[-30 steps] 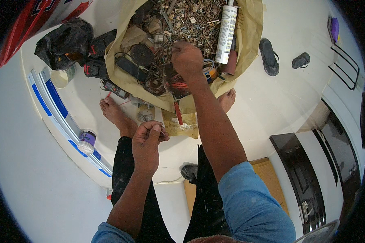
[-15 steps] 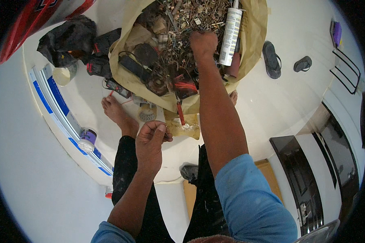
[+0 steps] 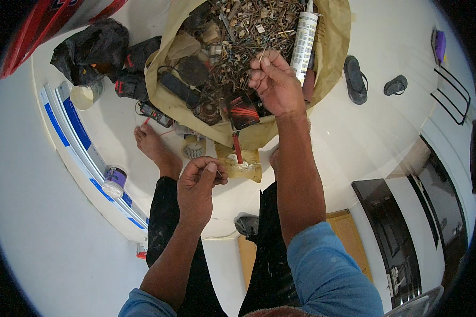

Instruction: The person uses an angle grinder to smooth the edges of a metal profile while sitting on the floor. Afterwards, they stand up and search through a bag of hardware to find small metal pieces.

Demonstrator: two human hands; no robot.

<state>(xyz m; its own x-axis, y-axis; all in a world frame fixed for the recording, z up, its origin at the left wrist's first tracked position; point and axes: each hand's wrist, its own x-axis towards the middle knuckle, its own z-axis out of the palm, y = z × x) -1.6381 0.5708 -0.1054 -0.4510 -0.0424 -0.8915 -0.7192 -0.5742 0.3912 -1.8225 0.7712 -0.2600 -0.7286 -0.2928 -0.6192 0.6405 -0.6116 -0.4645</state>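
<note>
Loose hardware [image 3: 243,31] lies heaped inside the open tan bag [image 3: 333,58], beside a white cartridge [image 3: 304,45]. Over the bag, the right hand [image 3: 277,84] has its grip closed on a thin pale piece [image 3: 261,55]; the left hand [image 3: 198,180] (lower, outside the bag's near edge) pinches a slender bit [image 3: 219,172], partly hidden.

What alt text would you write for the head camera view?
A person's right hand pinches a thin piece over a tan bag of small hardware, and the left hand pinches another small object lower down. A white cartridge is at the bag's right side; dark sandals lie farther right.
</note>
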